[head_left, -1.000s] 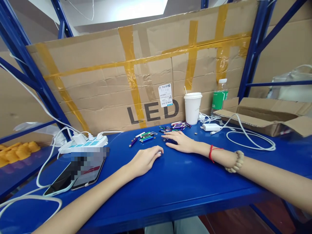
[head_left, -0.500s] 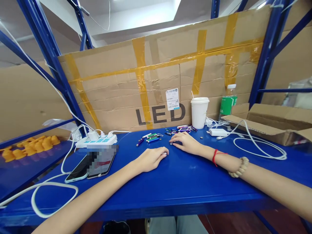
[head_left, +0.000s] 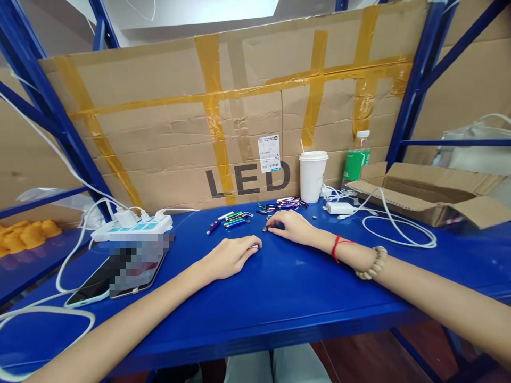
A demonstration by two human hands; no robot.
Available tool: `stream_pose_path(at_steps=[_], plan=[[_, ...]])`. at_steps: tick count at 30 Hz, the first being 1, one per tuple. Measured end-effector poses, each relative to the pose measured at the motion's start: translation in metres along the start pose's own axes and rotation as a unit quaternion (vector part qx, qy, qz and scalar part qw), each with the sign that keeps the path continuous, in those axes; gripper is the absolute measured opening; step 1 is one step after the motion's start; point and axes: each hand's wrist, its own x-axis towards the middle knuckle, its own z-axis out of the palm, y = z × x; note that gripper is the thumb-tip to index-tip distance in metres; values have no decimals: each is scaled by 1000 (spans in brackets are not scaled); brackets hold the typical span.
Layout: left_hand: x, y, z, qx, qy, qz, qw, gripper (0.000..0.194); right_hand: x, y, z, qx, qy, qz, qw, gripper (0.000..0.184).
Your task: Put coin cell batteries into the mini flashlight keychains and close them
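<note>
My left hand [head_left: 231, 258] rests on the blue table with its fingers curled closed. A small silvery-white piece shows at its fingertips, mostly hidden, and I cannot make out its kind. To the right and a little farther back, my right hand [head_left: 293, 227] lies low over the table, fingers bent and drawn together. Its fingertips are at a small round metal piece [head_left: 264, 229], touching it as far as I can see. Beyond the hands lie slim metallic tubes in green, blue and silver [head_left: 235, 220], and a second pile of mostly purple and pink tubes [head_left: 284, 204].
A white paper cup [head_left: 313, 178] and green-labelled bottle [head_left: 356, 159] stand at the back, by a cardboard box [head_left: 431, 194]. A white charger [head_left: 339, 208] trails cable on the right. Two phones [head_left: 138, 271] and a power strip [head_left: 136, 229] lie left. Another round piece [head_left: 314, 217] lies near the cup.
The head view has shifted, so the scene sits farther left in the picture. Both hands keep nearly the same places on the table; the round piece shows more clearly by the right fingertips.
</note>
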Motion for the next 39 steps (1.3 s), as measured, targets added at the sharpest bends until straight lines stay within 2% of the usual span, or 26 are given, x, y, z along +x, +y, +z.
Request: stream_pose_path(at_steps=[13,20,29,35,39], plan=[[-1,1,-1,6,-2,8,1000,20,-2,-2,-4,12,7,48,999,8],[-2,1,0,25,2,19,999,21,-3,-4,-1,7,28,39,999,7],[-5,2,2,46,18,20,999,19,-5,-22,3,15,87,-25,996,21],[-6,2,3,72,23,23,997,19,-5,-24,3,40,36,-140,989,19],[-6,1,3,92,17,30,995,20,-5,-23,5,53,14,-157,986,18]])
